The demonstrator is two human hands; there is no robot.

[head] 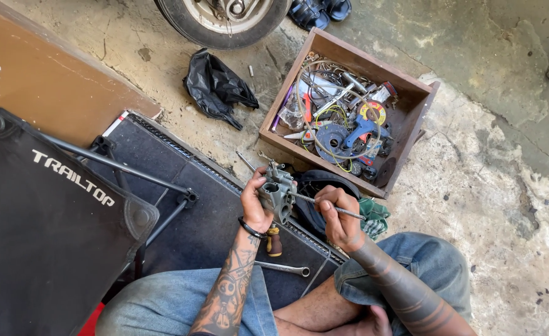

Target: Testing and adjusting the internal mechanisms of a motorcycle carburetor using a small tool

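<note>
right hand [340, 225] grips thin metal rod [324, 205]; left hand [256, 202] clamps grey cast-metal carburettor [277, 191]. risk: rod slips, gouges bore; loose grip drops carburettor onto black mat [206, 218].

Two hands are at work, the left hand [254, 202] and the right hand [340, 221], with one grey carburettor [277, 191] and one thin metal rod [324, 205] between them. On the ground I count one wooden box [411, 93] of tools, one black plastic bag [215, 84], one wheel [225, 18], one spanner [284, 267] and one green rag [374, 216].
</note>
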